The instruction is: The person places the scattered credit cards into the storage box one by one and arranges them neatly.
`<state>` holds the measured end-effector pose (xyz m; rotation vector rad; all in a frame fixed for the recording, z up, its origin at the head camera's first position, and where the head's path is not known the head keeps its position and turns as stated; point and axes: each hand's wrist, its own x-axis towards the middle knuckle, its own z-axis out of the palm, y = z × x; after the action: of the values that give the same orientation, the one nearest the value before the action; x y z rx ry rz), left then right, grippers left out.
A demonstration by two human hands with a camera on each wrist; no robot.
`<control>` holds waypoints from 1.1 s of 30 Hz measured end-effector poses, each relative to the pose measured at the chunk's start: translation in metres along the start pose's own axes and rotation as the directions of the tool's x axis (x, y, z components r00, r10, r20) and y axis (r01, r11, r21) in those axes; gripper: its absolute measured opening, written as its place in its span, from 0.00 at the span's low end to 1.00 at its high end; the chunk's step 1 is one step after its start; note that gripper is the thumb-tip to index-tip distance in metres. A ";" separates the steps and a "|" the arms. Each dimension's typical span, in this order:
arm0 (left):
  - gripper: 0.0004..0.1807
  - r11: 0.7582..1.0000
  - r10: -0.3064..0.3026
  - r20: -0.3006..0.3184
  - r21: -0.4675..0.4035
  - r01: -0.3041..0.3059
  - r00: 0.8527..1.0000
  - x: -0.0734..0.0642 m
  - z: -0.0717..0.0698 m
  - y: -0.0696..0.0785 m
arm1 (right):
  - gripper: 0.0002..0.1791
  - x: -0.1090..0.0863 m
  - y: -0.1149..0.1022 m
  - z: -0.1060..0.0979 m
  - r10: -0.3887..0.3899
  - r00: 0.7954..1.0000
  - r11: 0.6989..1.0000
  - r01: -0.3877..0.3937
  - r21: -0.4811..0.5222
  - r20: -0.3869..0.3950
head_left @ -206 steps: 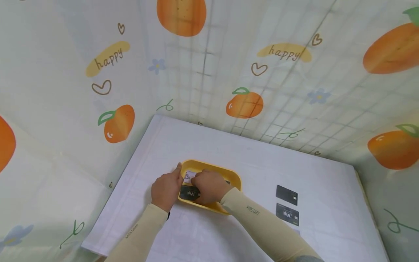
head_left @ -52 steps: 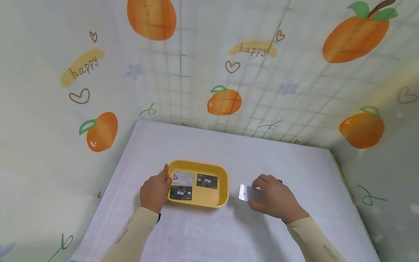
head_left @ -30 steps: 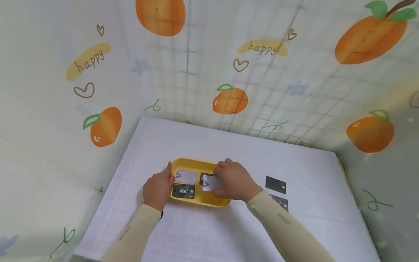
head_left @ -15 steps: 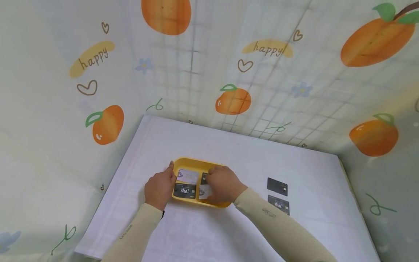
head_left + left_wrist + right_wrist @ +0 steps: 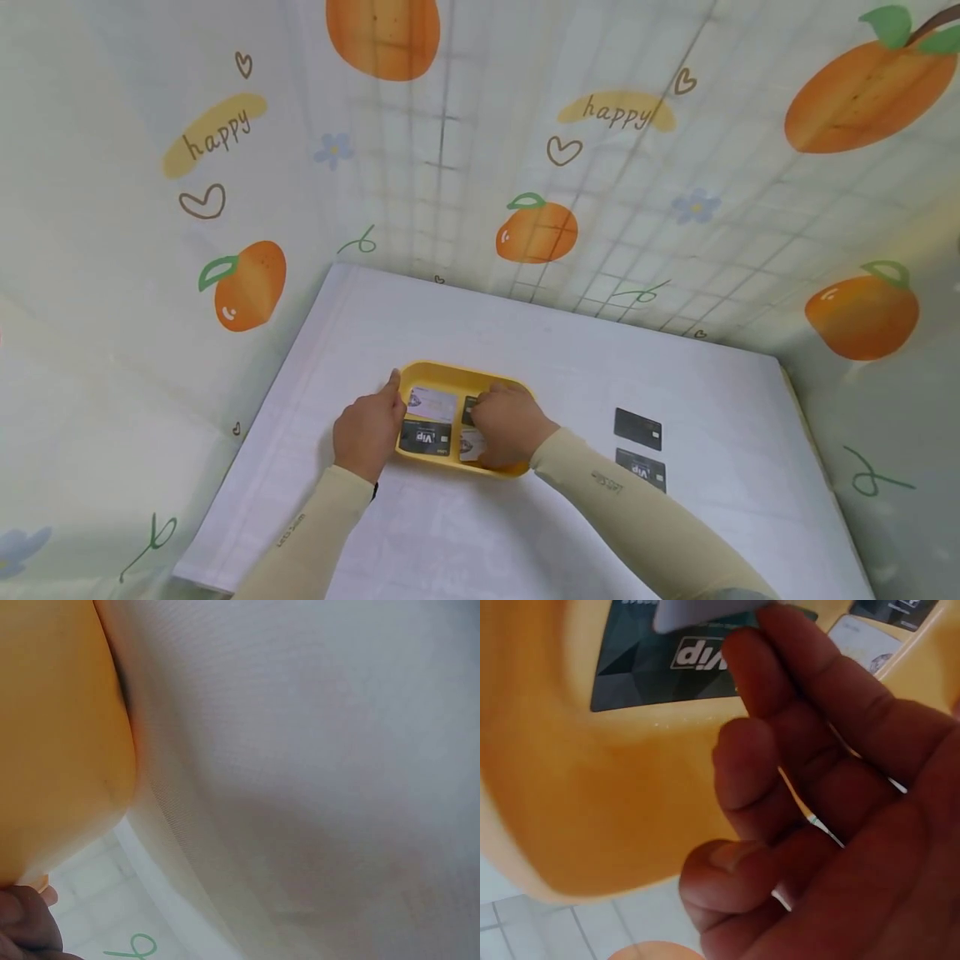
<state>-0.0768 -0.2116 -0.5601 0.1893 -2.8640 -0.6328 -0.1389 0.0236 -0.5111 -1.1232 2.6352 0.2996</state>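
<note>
Left hand (image 5: 367, 433): clamped on the left end of the yellow tray (image 5: 442, 376), thumb along the rim; in the left wrist view I get mostly the tray's outer wall, the fingers only at the lower corner. Right hand (image 5: 513, 423): reaching into the tray's right half, thumb and index fingertip pinching a pale card (image 5: 471, 444), the other fingers curled; whether the card touches the tray floor I cannot tell. Hands well apart, one at each end.

Contents of tray, besides the pinched card: one pale printed card (image 5: 432, 404), far left; one black Vip card (image 5: 425, 437), near left, just beside it; one dark green-black Vip card (image 5: 660, 667), right half, which I see partly covered by the pinched card in the right wrist view.

Right of tray, flat on the white tabletop (image 5: 570, 350), I count two: a plain black card (image 5: 638, 429) with a chip; nearer the person, a dark chip card (image 5: 641, 469) marked Vip, one edge behind the right sleeve (image 5: 615, 492).

Surroundings: beige left sleeve (image 5: 307, 533), lettered like the right; dark band (image 5: 375, 492) at the left wrist; pale backdrop (image 5: 465, 108) printed with oranges, hearts, blue flowers and "happy".
</note>
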 end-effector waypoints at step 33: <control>0.26 1.000 0.013 -0.027 0.013 -0.013 1.000 -0.003 0.004 -0.001 | 0.28 -0.016 0.003 -0.009 0.021 0.997 0.998 -0.016 0.065 -0.072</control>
<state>-0.0749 -0.2105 -0.5644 0.1796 -2.8416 -0.6047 -0.1317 0.0339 -0.4967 -1.1101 2.6995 0.1797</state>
